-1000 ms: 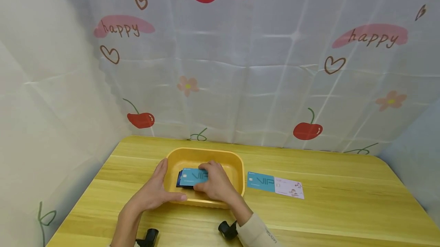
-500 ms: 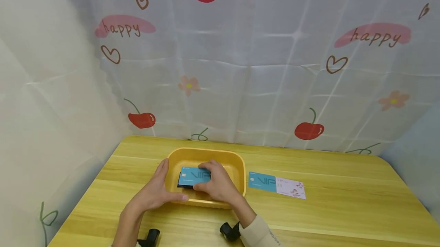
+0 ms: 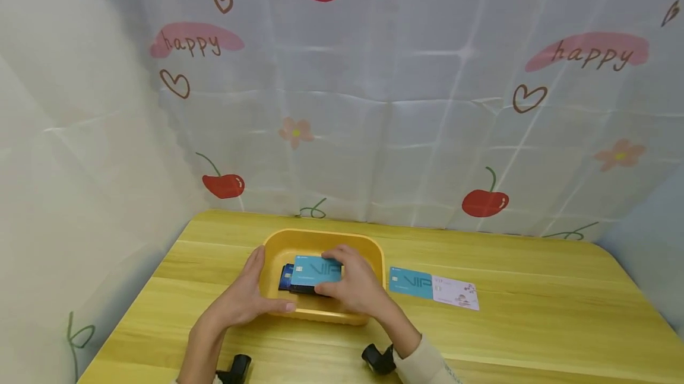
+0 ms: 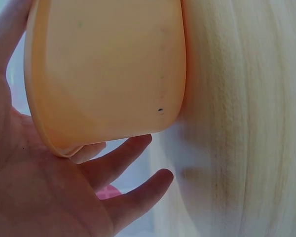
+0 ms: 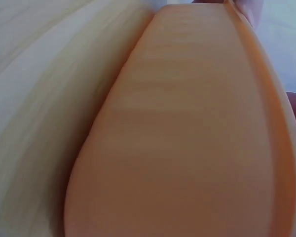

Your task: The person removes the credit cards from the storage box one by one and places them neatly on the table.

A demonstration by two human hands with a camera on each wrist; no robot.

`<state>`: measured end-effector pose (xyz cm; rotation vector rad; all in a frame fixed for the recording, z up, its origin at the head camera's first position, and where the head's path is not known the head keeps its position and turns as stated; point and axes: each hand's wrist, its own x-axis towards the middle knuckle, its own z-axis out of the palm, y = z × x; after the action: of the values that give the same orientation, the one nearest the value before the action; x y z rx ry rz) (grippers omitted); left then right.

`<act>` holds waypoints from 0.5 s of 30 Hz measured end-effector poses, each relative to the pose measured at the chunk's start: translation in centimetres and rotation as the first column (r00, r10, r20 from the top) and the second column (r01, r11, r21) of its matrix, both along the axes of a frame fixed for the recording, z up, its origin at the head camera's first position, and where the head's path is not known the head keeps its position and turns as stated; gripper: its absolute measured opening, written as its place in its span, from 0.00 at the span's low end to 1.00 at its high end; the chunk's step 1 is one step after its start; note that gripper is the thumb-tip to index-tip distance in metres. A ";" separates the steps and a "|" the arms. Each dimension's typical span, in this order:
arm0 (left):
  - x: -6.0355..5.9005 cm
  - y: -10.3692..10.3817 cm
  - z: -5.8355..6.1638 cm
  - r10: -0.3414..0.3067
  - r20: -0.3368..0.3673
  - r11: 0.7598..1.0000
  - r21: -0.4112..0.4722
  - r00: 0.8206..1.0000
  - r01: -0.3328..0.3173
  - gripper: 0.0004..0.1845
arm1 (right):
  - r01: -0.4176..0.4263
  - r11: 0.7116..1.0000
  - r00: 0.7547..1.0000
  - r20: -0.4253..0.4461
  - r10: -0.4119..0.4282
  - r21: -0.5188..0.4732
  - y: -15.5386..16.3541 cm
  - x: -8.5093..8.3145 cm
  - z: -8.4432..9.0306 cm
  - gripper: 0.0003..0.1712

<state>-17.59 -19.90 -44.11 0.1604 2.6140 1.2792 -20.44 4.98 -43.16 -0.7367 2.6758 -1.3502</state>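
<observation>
Fingers (image 3: 342, 256) on level, crosswise card (image 3: 316, 270)

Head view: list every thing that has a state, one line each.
Yellow tub: upright on the table, cards inside.
Teal card: lifted off the dark cards, pinched.
Dark cards: stacked in the tub.
Two cards: flat on the table.
Left hand: steadies the tub.
Right hand: pinches the teal card.

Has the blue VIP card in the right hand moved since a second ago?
Yes. The blue VIP card, pinched by the right hand, has risen and shifted right over the dark card stack in the yellow tray.
</observation>
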 end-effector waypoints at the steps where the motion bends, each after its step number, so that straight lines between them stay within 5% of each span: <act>1: 0.0 0.1 0.0 0.003 -0.001 1.000 0.003 1.000 -0.003 0.73 | 0.001 1.000 1.000 0.004 -0.001 0.001 0.4 0.1 0.1 0.32; 15: -0.1 0.0 0.0 -0.002 -0.013 1.000 0.011 1.000 0.002 0.73 | 0.031 0.998 0.998 -0.056 -0.033 -0.048 4.0 1.2 0.5 0.30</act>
<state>-17.70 -19.86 -44.15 0.1731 2.6170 1.2967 -19.24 8.96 -42.62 -0.7510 2.7191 -1.4259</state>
